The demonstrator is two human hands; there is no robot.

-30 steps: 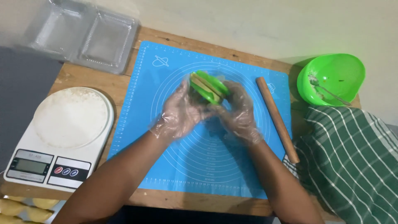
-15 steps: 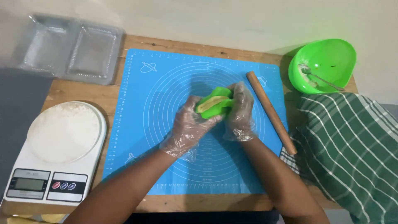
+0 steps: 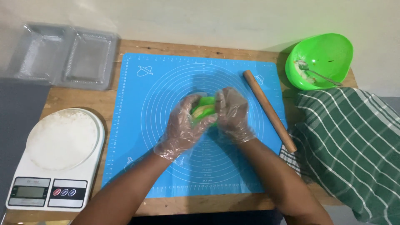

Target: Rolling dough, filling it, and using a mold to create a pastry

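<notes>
At the centre of the frame, the left hand [image 3: 183, 125] in a clear plastic glove cups a soft green piece of dough [image 3: 203, 111] with pale filling showing, fingers curled round it. The gloved right hand [image 3: 231, 112] presses in from the other side, closed against it. The dough looks half wrapped, its filling not yet sealed in. Beneath lies a blue silicone pastry mat [image 3: 141, 125]; to the right rests a wooden rolling pin [image 3: 269, 110], and at lower left a white kitchen scale [image 3: 54, 158].

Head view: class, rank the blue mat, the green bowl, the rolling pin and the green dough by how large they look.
1. blue mat
2. green bowl
3. rolling pin, long but thin, so its place against the bowl is unsure
4. green dough, mostly hidden between the left hand and right hand
</notes>
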